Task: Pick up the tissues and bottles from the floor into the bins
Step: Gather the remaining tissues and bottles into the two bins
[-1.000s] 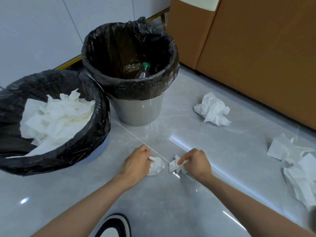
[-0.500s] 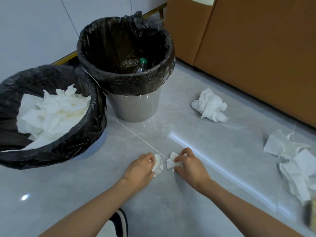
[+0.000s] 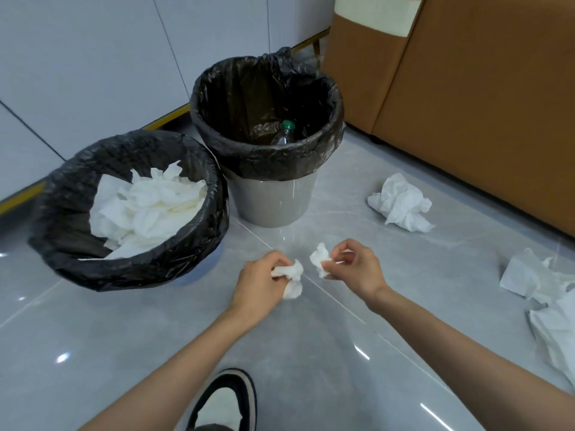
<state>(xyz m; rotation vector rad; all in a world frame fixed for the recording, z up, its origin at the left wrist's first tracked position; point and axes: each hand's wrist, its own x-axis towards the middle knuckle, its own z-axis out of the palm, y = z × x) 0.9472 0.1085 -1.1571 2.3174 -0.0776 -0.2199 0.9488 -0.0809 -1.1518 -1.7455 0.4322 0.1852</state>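
Observation:
My left hand [image 3: 259,284] pinches a small crumpled white tissue [image 3: 292,278] just above the grey floor. Close beside it, my right hand [image 3: 354,265] pinches a second small tissue [image 3: 320,259]. The two hands are a little apart, in front of the bins. The left bin [image 3: 62,244], lined with a black bag, holds several white tissues [image 3: 146,206]. The taller grey bin [image 3: 273,197] behind it has a black liner and a clear bottle with a green cap [image 3: 284,133] inside.
A crumpled tissue [image 3: 401,203] lies on the floor to the right of the grey bin. More tissues [image 3: 529,278] lie at the right edge. A brown sofa [image 3: 466,104] stands behind them. My shoe [image 3: 224,402] shows at the bottom; white wall tiles back the bins.
Both hands have lifted their tissues off the floor and drawn slightly apart. The view has pulled back and tilted up.

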